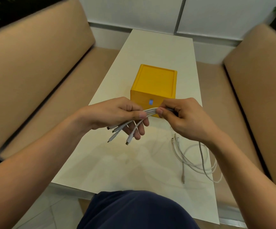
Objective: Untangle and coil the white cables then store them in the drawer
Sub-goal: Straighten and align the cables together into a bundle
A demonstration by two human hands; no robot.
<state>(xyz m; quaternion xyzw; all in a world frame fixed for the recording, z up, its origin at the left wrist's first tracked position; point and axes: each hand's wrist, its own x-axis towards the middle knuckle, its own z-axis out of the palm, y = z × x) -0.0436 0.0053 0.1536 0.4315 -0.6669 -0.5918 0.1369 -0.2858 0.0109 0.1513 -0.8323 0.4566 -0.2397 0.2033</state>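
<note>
A bundle of white cables (150, 111) stretches between both hands above the table. My left hand (117, 114) pinches it under the thumb, and several plug ends (129, 138) fan out below the fingers. My right hand (185, 118) grips the bundle's other side between thumb and curled fingers. Behind the hands stands a yellow drawer box (155, 83) with a small blue mark on its front; the drawer looks closed. More loose white cables (193, 159) lie tangled on the table at the right, trailing down from under my right hand.
The narrow cream table (158, 52) runs away from me between two tan sofas (34, 71) on the left and right. My dark blue knee (134, 212) is at the near edge. A white wall closes the far end.
</note>
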